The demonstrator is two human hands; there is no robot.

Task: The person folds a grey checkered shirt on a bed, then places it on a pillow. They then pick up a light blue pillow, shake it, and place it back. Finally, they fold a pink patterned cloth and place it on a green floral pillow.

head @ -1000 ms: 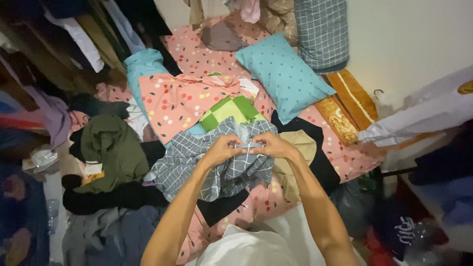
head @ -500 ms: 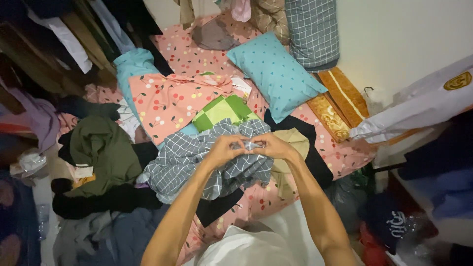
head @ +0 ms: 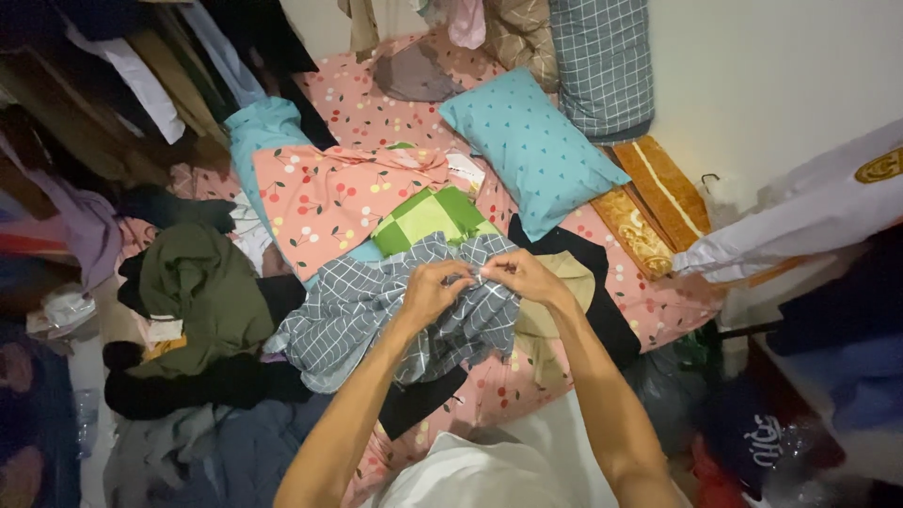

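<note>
Left hand: my left hand point(head: 435, 288) is curled shut, fingers pinching a fold of the grey checked cloth point(head: 395, 315) at its upper edge.
Right hand: my right hand point(head: 520, 276) is closed too, fingertips nipping the same edge, knuckles almost touching the left.
Cloth: the grey checked cloth lies bunched in the middle of the bed, spreading from my hands toward 8 o'clock; its lower edge hangs over a black garment point(head: 419, 400).
At 12 o'clock: a green checked piece point(head: 428, 214) just beyond my hands, then a pink cherry-print sheet point(head: 329, 193).
At 1 o'clock: a blue pillow point(head: 531, 146), with a grey checked bolster point(head: 602, 61) behind it against the wall.
At 3 o'clock: a tan cloth point(head: 564, 282) on a dark one, close beside my right wrist; past it the bed's edge and a gold patterned mat point(head: 649, 212).
At 9 o'clock: an olive jacket point(head: 202, 287) heaped near the left edge, with hanging clothes point(head: 141, 85) above it.
Open room: bare pink sheet shows only at 5 o'clock, by my right forearm; elsewhere piles crowd in.
</note>
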